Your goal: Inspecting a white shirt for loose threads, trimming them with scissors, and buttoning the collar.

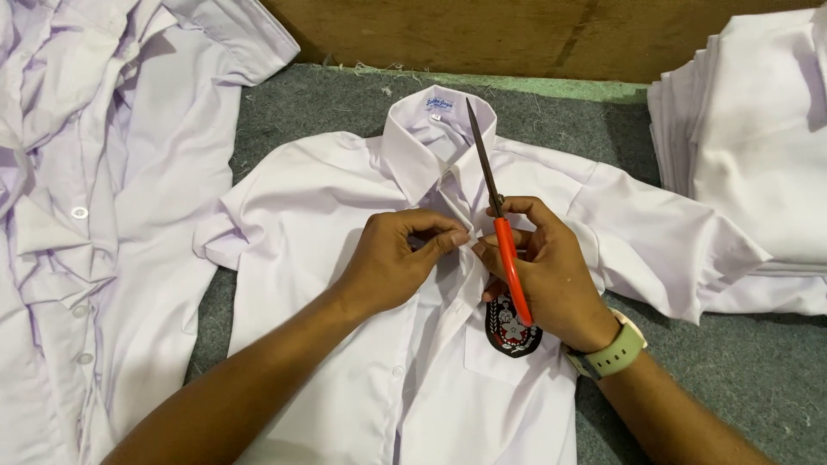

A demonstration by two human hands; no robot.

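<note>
**Working the placket with scissors parked in the palm**

A white short-sleeved shirt (345,258) lies face up and spread flat on the grey felt-covered table (741,370), collar toward the far edge. Both hands meet at the front placket just below the collar. The left hand (392,258) has its grip pinched together on a small fold of cloth at the placket, thumb against forefinger. The right hand (547,271) has its grip clamped on the orange-handled scissors (500,232), whose blades are together and point up and away over the collar, while its fingertips touch the same fold.

To do this well, I judge the fabric should stay taut between the two hands, so that whatever is being handled at the placket stands clear of the cloth. The blade tips are best kept pointing away from the shirt front. The dark embroidered badge (512,331) on the chest pocket sits just under the right palm, so the wrist should stay light there.

A heap of loose white shirts (86,215) lies at the left; a folded stack (758,129) sits at the right.
</note>
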